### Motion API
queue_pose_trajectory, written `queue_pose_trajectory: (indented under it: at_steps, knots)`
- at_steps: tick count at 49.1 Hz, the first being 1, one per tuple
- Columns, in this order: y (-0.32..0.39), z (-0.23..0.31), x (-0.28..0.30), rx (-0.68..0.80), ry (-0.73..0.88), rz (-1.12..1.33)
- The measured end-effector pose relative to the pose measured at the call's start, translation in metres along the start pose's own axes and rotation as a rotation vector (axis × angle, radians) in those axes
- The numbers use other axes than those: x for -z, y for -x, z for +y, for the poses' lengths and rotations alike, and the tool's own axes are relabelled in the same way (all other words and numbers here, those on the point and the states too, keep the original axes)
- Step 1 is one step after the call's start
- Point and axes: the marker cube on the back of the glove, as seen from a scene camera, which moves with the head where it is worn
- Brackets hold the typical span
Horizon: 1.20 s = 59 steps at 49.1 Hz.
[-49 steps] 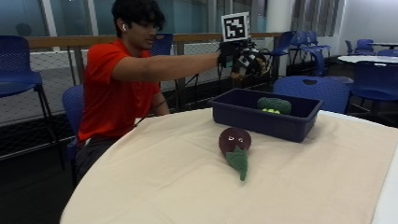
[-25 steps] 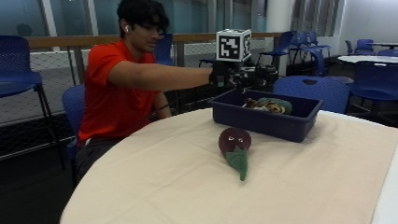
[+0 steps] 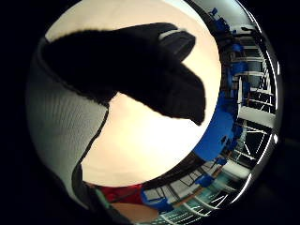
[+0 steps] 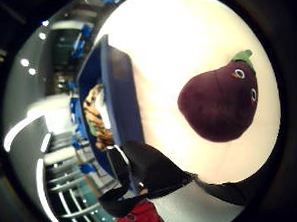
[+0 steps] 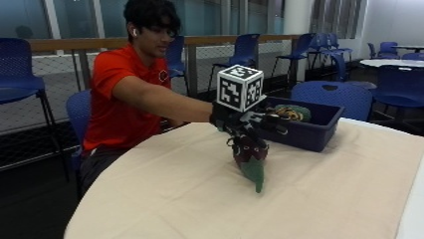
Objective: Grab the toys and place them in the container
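The black-gloved right hand [image 5: 248, 124], fingers relaxed and grasping nothing, is hovering over the purple plush eggplant [image 5: 249, 152] (near the blue plastic container [image 5: 311, 130]), positioning to grab it.

Blue chairs [image 5: 20, 69], railing [image 5: 199, 41], windows [image 5: 73, 17] behind; dim room.

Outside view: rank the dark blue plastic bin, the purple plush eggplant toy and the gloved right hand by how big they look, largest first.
1. Dark blue plastic bin, widest of the three.
2 and 3. Purple plush eggplant toy and gloved right hand look about alike; the hand overlaps the toy's top, so ranking them is unsure.
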Motion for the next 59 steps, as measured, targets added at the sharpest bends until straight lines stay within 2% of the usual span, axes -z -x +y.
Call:
queue_pose_trajectory:
  at_steps: [8, 16, 27, 43, 50, 59]
  knots:
    - [0.004, -0.013, -0.024, -0.018, 0.034, 0.042]
    - [0.002, -0.018, -0.056, -0.068, 0.146, 0.048]
    - [0.005, -0.007, -0.067, -0.060, 0.208, 0.153]
    - [0.019, 0.018, -0.064, 0.048, -0.133, 0.242]
    - [0.027, 0.029, -0.040, 0.098, -0.194, 0.226]
    - [0.030, 0.045, 0.016, 0.061, -0.202, 0.154]
